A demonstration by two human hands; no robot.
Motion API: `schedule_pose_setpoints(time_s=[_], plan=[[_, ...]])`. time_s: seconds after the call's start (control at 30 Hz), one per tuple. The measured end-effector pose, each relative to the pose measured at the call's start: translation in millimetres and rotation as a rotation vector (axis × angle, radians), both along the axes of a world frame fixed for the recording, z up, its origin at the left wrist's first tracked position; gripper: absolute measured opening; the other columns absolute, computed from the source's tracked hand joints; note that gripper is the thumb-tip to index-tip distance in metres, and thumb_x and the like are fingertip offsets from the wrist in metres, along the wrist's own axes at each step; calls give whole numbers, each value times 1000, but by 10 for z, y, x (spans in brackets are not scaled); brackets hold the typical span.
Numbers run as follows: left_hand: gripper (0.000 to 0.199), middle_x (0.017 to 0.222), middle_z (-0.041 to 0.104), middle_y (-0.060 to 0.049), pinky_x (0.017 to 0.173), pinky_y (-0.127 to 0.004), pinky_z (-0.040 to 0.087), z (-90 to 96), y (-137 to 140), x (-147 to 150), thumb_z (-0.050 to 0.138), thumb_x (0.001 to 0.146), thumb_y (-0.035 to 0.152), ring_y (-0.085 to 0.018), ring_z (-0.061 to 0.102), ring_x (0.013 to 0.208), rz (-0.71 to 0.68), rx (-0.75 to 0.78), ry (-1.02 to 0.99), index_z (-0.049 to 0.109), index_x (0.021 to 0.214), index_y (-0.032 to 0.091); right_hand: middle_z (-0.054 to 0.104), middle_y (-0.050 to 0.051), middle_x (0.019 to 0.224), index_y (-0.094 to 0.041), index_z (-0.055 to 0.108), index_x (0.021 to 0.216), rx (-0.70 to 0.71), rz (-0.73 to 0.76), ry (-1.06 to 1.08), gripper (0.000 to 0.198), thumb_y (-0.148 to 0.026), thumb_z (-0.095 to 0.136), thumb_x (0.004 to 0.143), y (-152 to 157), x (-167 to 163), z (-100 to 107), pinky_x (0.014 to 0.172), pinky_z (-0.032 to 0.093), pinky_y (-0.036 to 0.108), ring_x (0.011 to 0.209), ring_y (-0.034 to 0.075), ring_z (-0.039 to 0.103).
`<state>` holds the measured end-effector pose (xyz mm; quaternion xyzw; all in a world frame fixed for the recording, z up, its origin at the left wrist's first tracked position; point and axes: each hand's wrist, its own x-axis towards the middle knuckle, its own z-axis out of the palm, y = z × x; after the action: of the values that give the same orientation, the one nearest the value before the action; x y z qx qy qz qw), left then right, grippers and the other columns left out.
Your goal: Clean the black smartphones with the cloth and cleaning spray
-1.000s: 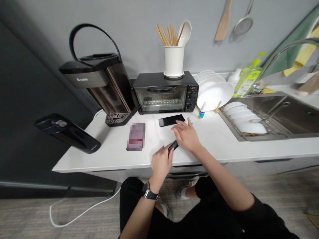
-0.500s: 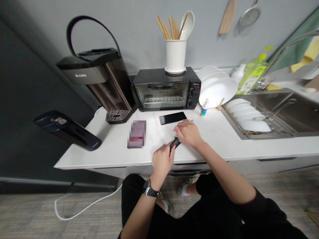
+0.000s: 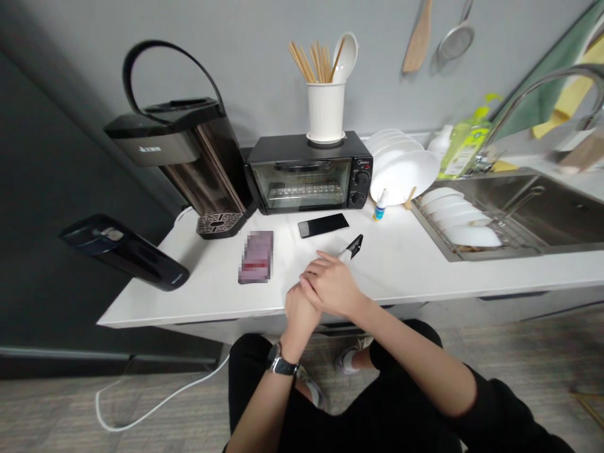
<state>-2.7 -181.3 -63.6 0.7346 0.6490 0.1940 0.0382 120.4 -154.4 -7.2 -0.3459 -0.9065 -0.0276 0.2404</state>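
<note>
A slim tool (image 3: 357, 246) with a slotted black end and a pale grey-white shaft sticks out beyond my hands, tilted up to the right. Its exact kind is not clear. My left hand (image 3: 301, 308) is closed near the counter's front edge around its lower part, which is hidden. Over it lies my right hand (image 3: 334, 288), fingers curled across my left knuckles and the shaft. Just behind them a black phone (image 3: 323, 225) rests on the counter. A blurred-out purple flat item (image 3: 256, 257) lies to their left.
A toaster oven (image 3: 309, 182) carries a white chopstick holder (image 3: 325, 110). On the left stand a water dispenser (image 3: 189, 157) and a tilted-looking dark bottle (image 3: 127, 251). A small blue-labelled bottle (image 3: 380, 206), plates (image 3: 406, 173) and a sink (image 3: 557, 207) are on the right.
My right hand has slid down and left along the tool onto my left hand. The black handle is now covered, and the slotted black end has come into view. The camera view shifted slightly.
</note>
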Motion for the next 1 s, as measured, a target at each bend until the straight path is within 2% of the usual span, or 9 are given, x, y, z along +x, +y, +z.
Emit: schedule_pose_setpoints(time_s=[0.07,0.17,0.3,0.43,0.5,0.67,0.77,0.9,1.0], plan=[[17,83,76,-11,69,-30,50,16,-3,-1,55,93,17,-26,75,79,-44,7,18,72,90,15,77,7,87,-17,76,85,-11,-14,-13,39,-25,43,105,113,130,2,109,41,39,86,21,68],[28,90,78,-10,73,-29,50,56,-18,10,48,105,29,-23,76,84,-82,65,-14,73,100,18,77,10,85,-14,75,85,-55,-175,-40,40,-25,42,105,422,448,27,94,45,39,83,23,68],[34,91,78,-9,73,-27,49,90,-40,35,44,109,37,-22,76,84,-71,97,-50,73,111,20,78,12,87,-14,77,85,-82,-335,-8,44,-20,39,105,682,701,72,97,45,39,88,24,69],[32,91,79,-9,69,-28,49,113,-39,48,45,108,35,-23,76,82,-31,57,-47,73,111,19,78,8,86,-16,78,86,-35,-296,26,40,-18,42,103,482,465,33,115,37,41,90,23,69],[25,89,78,-10,69,-29,49,114,-24,44,50,103,26,-24,76,80,-13,8,-16,73,108,18,77,6,84,-18,77,86,7,-222,60,35,-19,46,102,284,238,-12,116,35,41,88,22,67],[18,81,76,-11,67,-30,51,82,5,10,58,90,15,-26,75,76,5,-74,62,72,100,14,74,5,83,-18,73,82,59,-44,51,32,-23,50,102,-5,-66,-70,97,43,38,84,21,65],[18,86,77,-12,70,-30,50,76,-13,-5,55,95,18,-26,75,81,-55,-15,56,72,98,15,74,6,82,-17,72,83,52,-56,11,33,-23,46,104,116,94,-60,85,42,37,79,20,63],[31,88,77,-9,69,-29,48,86,-36,12,46,108,34,-23,75,80,-69,71,2,73,102,18,74,9,82,-16,71,80,-13,-245,25,35,-22,45,104,479,510,-20,85,40,38,82,22,64],[34,85,77,-10,68,-28,47,96,-35,40,44,109,38,-23,75,80,-56,92,-18,73,106,18,73,10,82,-15,71,78,-38,-330,47,40,-18,40,105,667,706,16,85,42,37,85,24,65]])
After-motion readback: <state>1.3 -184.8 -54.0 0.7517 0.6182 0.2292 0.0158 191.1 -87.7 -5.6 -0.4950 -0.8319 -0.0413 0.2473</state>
